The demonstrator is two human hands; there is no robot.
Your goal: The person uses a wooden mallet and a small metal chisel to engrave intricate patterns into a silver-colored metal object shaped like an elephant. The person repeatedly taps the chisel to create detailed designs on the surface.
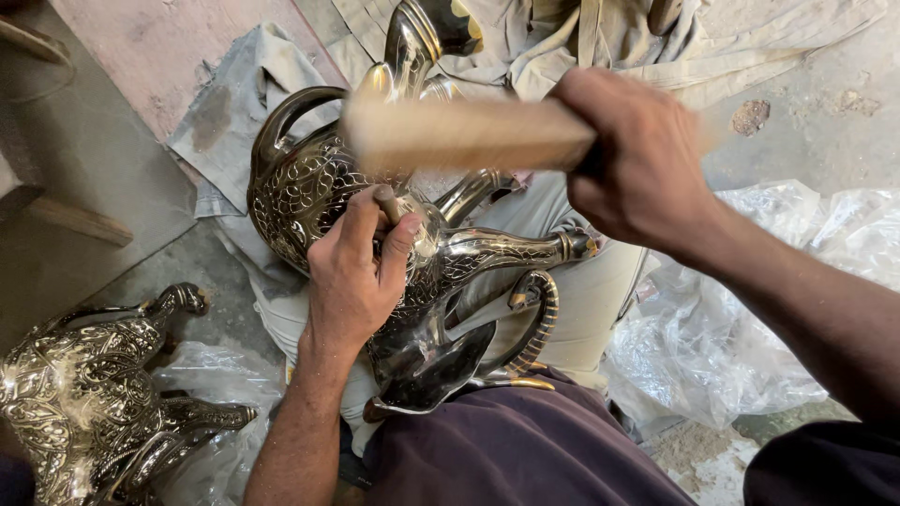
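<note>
An engraved brass animal figure (412, 253) lay across the person's lap at the centre of the frame. The left hand (361, 272) pinched a small chisel (386, 201) against its body. The right hand (637, 155) was clenched around a wooden mallet (469, 133), blurred, at upper centre. A second brass figure (84, 394) stood at lower left, with crumpled plastic sheeting (750, 309) at right.
</note>
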